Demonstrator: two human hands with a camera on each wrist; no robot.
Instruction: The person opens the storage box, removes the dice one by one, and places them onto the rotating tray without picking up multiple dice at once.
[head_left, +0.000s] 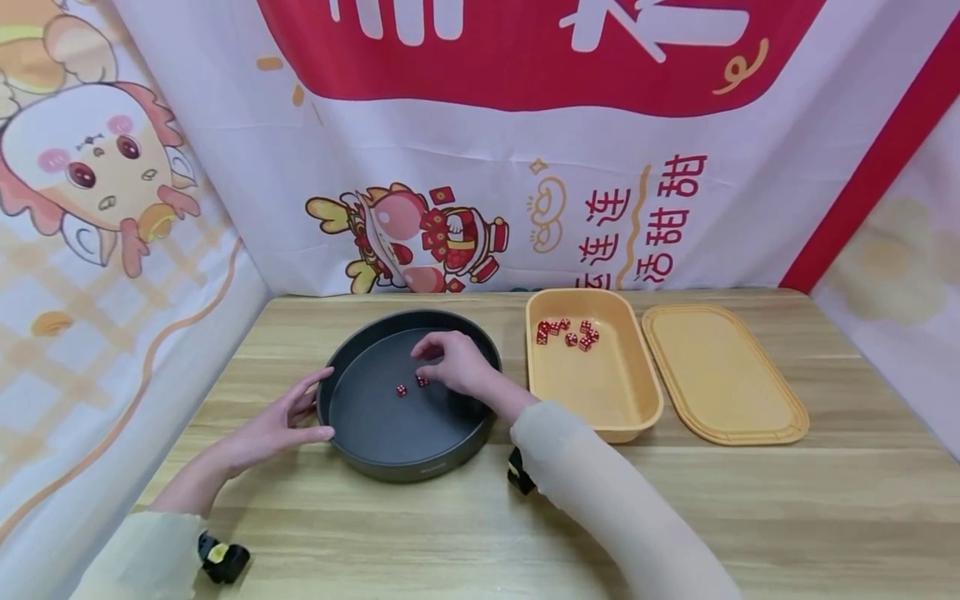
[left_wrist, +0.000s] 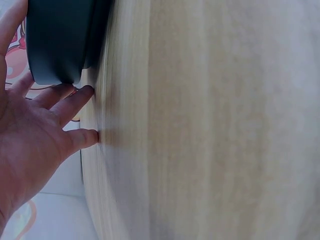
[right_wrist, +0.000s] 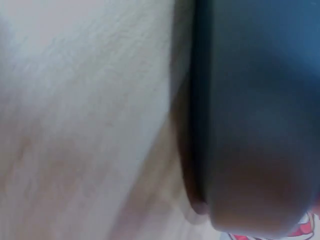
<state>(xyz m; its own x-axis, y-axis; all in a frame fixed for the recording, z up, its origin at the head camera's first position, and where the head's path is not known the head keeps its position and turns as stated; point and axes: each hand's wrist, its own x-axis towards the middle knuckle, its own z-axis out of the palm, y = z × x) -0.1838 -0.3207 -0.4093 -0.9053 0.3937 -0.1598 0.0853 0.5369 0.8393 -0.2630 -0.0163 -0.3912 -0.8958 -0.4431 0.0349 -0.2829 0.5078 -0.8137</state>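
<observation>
Just left of centre in the head view, two red dice (head_left: pixel 402 390) show inside the dark pan (head_left: pixel 375 429). Our right hand (head_left: pixel 459 365), thumb and fingertips parted, hovers by them; our left hand (head_left: pixel 272 429), fingers spread, touches the pan. We'd best work low, steadying lightly.

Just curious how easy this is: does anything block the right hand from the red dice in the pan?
Nothing visible does: the right hand is over the pan, with one die close beside it and another die uncovered nearby.
</observation>
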